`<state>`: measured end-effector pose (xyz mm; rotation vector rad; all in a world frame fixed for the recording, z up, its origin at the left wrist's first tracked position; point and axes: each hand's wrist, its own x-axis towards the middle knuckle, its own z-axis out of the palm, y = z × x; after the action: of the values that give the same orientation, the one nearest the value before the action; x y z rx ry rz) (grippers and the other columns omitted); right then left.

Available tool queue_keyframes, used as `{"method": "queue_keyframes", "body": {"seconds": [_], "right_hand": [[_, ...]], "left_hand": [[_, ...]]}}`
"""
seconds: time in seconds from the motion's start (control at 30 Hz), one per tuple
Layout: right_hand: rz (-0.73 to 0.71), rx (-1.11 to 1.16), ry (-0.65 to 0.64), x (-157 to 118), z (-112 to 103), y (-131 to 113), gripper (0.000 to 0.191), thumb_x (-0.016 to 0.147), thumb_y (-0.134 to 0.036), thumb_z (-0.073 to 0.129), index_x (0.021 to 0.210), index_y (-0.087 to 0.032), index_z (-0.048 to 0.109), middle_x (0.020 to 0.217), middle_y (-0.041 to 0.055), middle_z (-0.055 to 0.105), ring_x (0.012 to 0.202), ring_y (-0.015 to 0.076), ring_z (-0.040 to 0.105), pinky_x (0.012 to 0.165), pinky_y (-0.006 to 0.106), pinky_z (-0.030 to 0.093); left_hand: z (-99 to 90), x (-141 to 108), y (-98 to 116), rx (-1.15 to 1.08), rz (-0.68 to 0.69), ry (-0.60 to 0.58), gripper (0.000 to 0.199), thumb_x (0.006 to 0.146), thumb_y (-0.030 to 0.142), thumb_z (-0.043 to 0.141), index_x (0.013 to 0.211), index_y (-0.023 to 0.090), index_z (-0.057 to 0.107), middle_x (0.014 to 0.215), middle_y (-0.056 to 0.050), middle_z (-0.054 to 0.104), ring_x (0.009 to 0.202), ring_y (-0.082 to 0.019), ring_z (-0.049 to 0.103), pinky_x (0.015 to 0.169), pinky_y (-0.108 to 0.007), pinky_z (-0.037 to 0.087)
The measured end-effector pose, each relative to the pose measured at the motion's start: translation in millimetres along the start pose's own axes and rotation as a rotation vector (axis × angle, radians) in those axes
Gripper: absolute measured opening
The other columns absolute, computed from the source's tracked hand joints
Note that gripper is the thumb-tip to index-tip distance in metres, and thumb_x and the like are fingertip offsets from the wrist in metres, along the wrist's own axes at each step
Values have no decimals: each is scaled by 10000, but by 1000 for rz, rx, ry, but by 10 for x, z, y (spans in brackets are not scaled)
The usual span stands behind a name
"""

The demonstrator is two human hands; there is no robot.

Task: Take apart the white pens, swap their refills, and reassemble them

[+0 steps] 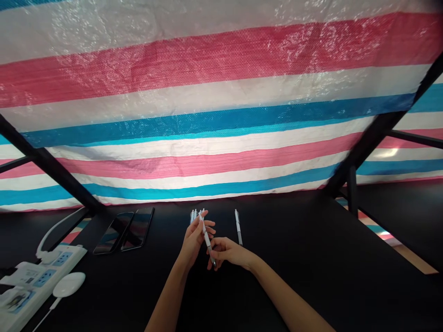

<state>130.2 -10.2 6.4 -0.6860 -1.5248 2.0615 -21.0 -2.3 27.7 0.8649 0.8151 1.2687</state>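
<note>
Both my hands hold one white pen (206, 239) above the black table, its grey tip end pointing down toward me. My left hand (194, 237) pinches the upper part between thumb and fingers. Lower down, near the grey end, my right hand (224, 251) grips the barrel with thumb and fingertips. Behind my left fingers stand out the ends of several white pens (193, 215), mostly hidden by the hand. Another white pen (238, 227) lies by itself to the right, just beyond my right hand.
Two dark phones (114, 234) lie side by side at the left. Nearer, a white power strip (46, 279) has plugs in it, with a white round charger (69, 284) beside it. A striped plastic sheet (207, 161) hangs behind the black table (294, 263), between black frame bars (367, 143).
</note>
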Motion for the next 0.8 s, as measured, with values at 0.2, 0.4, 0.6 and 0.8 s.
{"method": "queue_keyframes", "body": {"seconds": [0.2,0.4,0.6,0.8], "right_hand": [[50,-116,67,-20,-58,-13,393,779,-507,591,966,-161,606,816,53,682,610,111,605,517,207,463],[-71,26,367,-84,-248,-144,354,780,-482,600,945,-169,606,768,35,684,576,91,566,512,192,452],[-207,396,706,-91,-493,-143,250,688,-380,704,792,-174,610,605,-29,580,468,72,468,426,187,391],[-248,608,812,-123,-687,-108,155,689,-281,679,760,-200,568,534,-58,502,424,75,437,406,209,380]], "left_hand": [[15,29,-34,-226,-75,-20,291,761,335,650,987,173,566,571,74,419,403,-34,362,381,-161,322],[-109,99,-28,-404,-269,-59,424,806,508,530,584,162,426,459,93,259,322,-16,158,304,-143,160],[-169,85,-36,-377,-343,-66,529,799,488,504,461,193,224,395,99,135,297,-23,96,284,-147,114],[-175,89,-5,-446,-357,-65,472,798,407,505,468,193,244,400,98,143,298,-26,91,279,-145,109]]}}
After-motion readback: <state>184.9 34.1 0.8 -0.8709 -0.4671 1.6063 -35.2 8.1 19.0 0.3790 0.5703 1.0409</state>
